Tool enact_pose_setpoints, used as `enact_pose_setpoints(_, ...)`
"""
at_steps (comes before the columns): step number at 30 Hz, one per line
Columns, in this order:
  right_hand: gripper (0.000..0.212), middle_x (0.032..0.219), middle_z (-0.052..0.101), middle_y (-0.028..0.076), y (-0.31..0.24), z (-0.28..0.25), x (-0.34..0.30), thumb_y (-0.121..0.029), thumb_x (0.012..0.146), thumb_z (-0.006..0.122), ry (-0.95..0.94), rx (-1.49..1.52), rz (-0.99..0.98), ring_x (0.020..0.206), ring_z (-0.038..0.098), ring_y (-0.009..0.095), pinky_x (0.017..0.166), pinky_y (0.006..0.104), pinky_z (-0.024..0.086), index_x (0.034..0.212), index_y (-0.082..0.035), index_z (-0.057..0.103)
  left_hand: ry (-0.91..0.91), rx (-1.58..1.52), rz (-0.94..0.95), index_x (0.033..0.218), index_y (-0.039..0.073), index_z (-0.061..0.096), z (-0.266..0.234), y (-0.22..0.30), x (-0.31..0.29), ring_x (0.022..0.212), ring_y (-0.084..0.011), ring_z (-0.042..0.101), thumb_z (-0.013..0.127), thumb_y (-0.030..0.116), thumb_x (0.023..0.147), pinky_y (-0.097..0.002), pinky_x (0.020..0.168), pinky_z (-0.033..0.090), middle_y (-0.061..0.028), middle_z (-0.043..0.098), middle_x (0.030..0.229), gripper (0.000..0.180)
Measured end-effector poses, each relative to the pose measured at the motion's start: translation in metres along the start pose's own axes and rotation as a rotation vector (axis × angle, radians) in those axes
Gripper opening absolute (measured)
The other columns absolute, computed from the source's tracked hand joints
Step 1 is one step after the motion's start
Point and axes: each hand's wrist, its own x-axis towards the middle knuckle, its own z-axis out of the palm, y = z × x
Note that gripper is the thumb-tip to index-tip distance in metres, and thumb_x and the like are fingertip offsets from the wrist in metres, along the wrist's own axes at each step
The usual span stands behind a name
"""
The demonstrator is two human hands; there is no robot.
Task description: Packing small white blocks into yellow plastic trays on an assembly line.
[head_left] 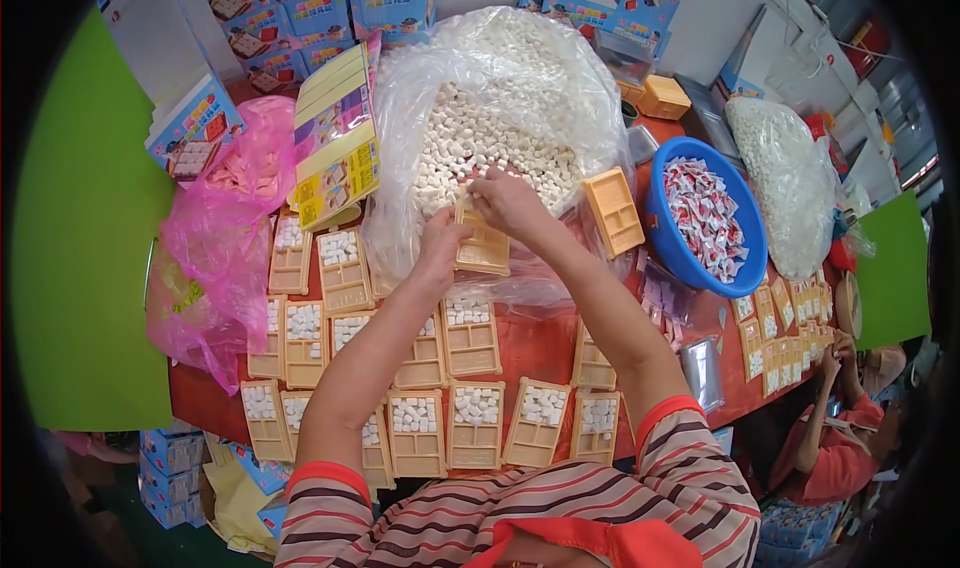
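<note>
A tan divided tray [483, 251] is held at the mouth of a clear plastic bag [395, 118] full of small white cube-like pieces [490, 148]. My left hand [440, 245] grips the tray by its left side. At the tray's far end, my right hand [507, 204] has its fingers bent and closed together; whatever is in them is hidden. The tray's near compartments hold nothing. Several like trays [476, 424] lie in rows in front of me, their larger compartments filled with white pieces.
Right of the bag stand a stack of tan trays [613, 212] and a blue basin [660, 213] of small packets. Pink plastic bags [215, 278] and colourful printed sheets [340, 138] lie left. Blue boxes [390, 6] are piled behind. Another person [835, 428] works at far right.
</note>
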Motion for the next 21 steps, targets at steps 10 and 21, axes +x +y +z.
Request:
enact_pose_setpoints(10, 0.031, 0.089, 0.067, 0.013, 0.064, -0.012, -0.021, -0.011, 0.080, 0.061, 0.290, -0.610, 0.035, 0.084, 0.066, 0.034, 0.071, 0.0355, 0.052, 0.111, -0.009, 0.065, -0.026, -0.194, 0.030, 0.121, -0.007, 0.047, 0.003, 0.011, -0.013, 0.094, -0.0243, 0.064, 0.048, -0.004, 0.079, -0.0351, 0.082, 0.054, -0.0166, 0.061, 0.106, 0.042)
enact_pose_setpoints(21, 0.036, 0.097, 0.063, 0.006, -0.046, -0.038, -0.072, -0.019, 0.086, 0.058, 0.145, 1.226, 0.729, 0.080, 0.060, 0.013, 0.062, 0.0274, 0.049, 0.116, 0.002, 0.059, -0.113, -0.339, 0.056, 0.123, -0.005, 0.044, 0.031, 0.019, -0.078, 0.100, -0.0284, 0.063, 0.046, -0.006, 0.083, -0.0398, 0.088, 0.055, -0.0188, 0.059, 0.113, 0.040)
